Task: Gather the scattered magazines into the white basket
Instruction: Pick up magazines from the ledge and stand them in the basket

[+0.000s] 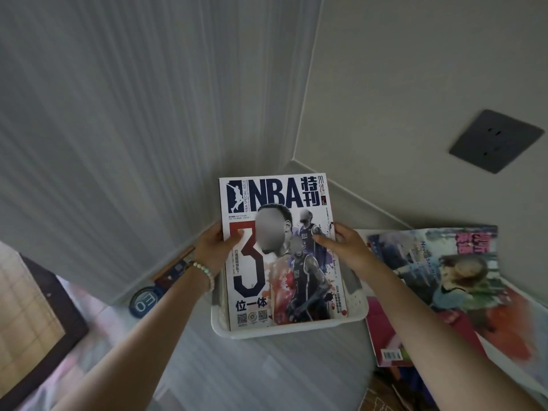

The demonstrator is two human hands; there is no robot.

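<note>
Grip is two-handed: left hand [212, 247] pinches the left edge of the NBA magazine [278, 262], thumb across the cover and fingers behind; right hand [344, 244] does the same on the right edge. Both pinch at about mid-height, which I'd say keeps the thin, floppy issue flat and square instead of sagging. Magazine is tilted up with its cover facing the camera and its bottom edge down inside the white basket [284, 332], behind the basket's near rim, so it reads as being lowered in. Can't tell if that edge touches the basket floor; the rim hides it. Beaded bracelet [204, 271] sits on the left wrist. Just right of the basket two more magazines lie flat and overlapping: a pink one [382, 330] closest to the basket's side, and a larger one with a blurred colour cover [462, 280]. Neither is in yet. Left of the basket a round blue badge-like item [145, 301] lies by the wall. Above and right of the basket is a dark wall socket [492, 140].
</note>
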